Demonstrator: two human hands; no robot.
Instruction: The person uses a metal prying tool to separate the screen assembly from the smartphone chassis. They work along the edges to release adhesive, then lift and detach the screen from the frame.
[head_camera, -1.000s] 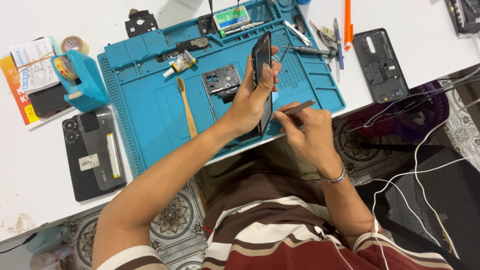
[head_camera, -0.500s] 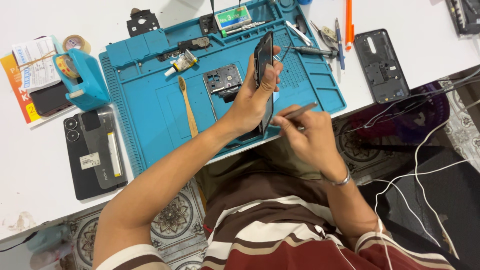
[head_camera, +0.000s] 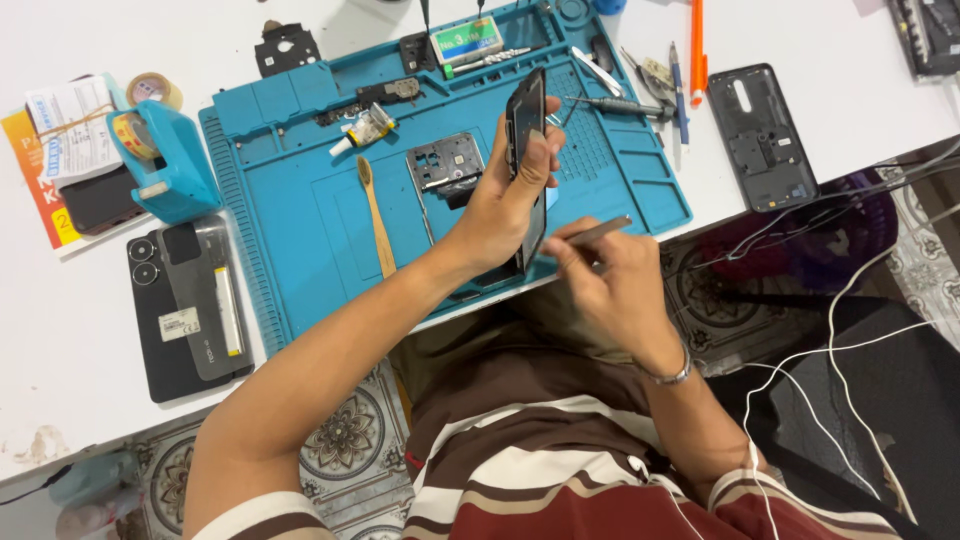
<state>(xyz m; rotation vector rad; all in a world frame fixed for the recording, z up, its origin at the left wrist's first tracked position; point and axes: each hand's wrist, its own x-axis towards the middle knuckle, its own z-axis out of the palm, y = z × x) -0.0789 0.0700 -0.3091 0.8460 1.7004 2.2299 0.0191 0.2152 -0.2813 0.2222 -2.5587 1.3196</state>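
Gripping: left hand (head_camera: 500, 205) fingers (head_camera: 548, 160) wrapped tight around a dark phone (head_camera: 525, 150), held on edge, centre of the frame, above the blue mat (head_camera: 300, 220).
Phone position: lower end down at the mat's near edge, upper end tilted toward the top of the frame.
Right hand: right hand (head_camera: 610, 290) just right of centre, fingers pinched closed on a thin metal tool (head_camera: 598, 232); tip aimed at the phone's lower edge, contact point too small to tell.
Mat contents: wooden-handled brush (head_camera: 375, 215), small glue tube (head_camera: 365, 130), phone frame part (head_camera: 445, 165), screwdriver (head_camera: 615, 105).
Counter: white counter (head_camera: 80, 380); black phone with a sticker (head_camera: 185, 305) at left, blue tape dispenser (head_camera: 165, 165) upper left, black back cover (head_camera: 765, 135) upper right, orange pen (head_camera: 697, 40) at top.
Lower right: white cables (head_camera: 850, 350).
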